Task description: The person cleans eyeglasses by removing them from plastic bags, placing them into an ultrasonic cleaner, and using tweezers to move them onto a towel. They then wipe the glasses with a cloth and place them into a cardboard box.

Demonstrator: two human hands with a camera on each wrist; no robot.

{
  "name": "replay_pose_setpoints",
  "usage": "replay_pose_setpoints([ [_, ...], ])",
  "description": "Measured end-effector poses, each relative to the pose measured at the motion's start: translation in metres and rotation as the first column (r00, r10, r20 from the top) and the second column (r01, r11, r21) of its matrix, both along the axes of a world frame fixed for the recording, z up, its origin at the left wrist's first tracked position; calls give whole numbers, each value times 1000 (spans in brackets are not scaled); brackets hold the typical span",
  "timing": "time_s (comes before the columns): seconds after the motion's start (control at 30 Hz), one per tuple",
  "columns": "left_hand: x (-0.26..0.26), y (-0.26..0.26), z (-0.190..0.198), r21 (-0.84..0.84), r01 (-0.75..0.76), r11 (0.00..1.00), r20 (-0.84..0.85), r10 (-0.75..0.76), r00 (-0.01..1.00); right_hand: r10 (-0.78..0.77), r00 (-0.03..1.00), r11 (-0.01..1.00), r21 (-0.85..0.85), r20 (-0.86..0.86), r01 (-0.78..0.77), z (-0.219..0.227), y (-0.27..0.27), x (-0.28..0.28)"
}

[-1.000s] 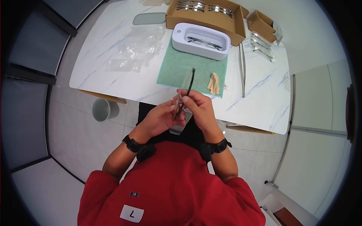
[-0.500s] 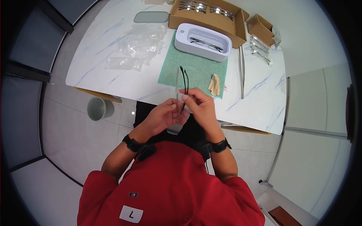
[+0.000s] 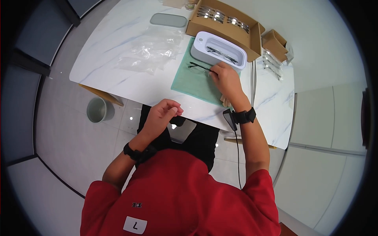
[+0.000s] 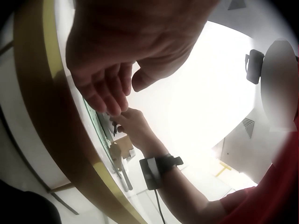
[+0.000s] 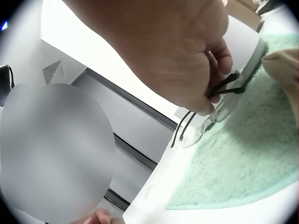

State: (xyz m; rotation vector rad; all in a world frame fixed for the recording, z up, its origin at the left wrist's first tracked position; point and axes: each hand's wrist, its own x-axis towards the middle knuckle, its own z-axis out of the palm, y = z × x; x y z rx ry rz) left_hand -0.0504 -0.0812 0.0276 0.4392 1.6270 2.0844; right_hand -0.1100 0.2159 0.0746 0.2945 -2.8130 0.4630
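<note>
My right hand [image 3: 227,80] pinches a pair of eyeglasses [image 3: 198,66] close over the green towel [image 3: 189,84], just in front of a white oblong cleaner [image 3: 199,49]. In the right wrist view, the dark temples [image 5: 229,86] pass between thumb and fingers, and a clear lens [image 5: 194,138] hangs by the towel. Another pair of glasses [image 3: 222,55] lies inside the cleaner's basin. Near the table's front edge, my left hand [image 3: 159,116] hangs with loosely curled fingers and holds nothing. Partly behind the right wrist lies a beige cloth [image 3: 225,101].
A cardboard box [image 3: 256,43] with several glasses stands behind the cleaner. Clear plastic bags [image 3: 147,53] and a grey lid [image 3: 168,19] lie left. To the right are bagged glasses [image 3: 272,65], a smaller carton [image 3: 273,44] and tweezers [image 3: 253,78]. A bin [image 3: 97,110] stands on the floor.
My right hand has carried the eyeglasses forward from the table's edge to over the towel by the cleaner. The left hand has come away from them and stays near the edge.
</note>
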Motion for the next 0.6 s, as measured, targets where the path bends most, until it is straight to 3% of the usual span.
replay_pose_setpoints([
  [0.17, -4, -7, 2, -18, -71, 997, -26, 70, 997, 1, 998, 999, 47, -58, 2, 2, 1, 7],
  [0.23, -4, -5, 3, -17, -93, 996, -32, 92, 995, -56, 989, 998, -16, -137, 54, 21, 1, 24],
  [0.27, -5, -4, 2, -31, -104, 994, -63, 102, 993, -88, 981, 996, -48, -173, 81, 29, 2, 34],
  [0.3, -6, -2, 0, -45, -112, 993, -94, 108, 990, -165, 983, 978, -141, -78, 153, 31, 15, 43],
  [0.43, -10, 5, 15, -193, -90, 977, -243, 42, 969, -399, 912, 913, -132, -96, 386, 23, 70, 71],
  [0.53, -13, 14, 15, -216, -94, 972, -391, 2, 920, -432, 878, 895, 23, -207, 445, 4, 98, 90],
  [0.6, -14, 15, 16, -240, -115, 964, -464, -10, 886, -425, 898, 905, -19, -111, 426, 4, 91, 102],
])
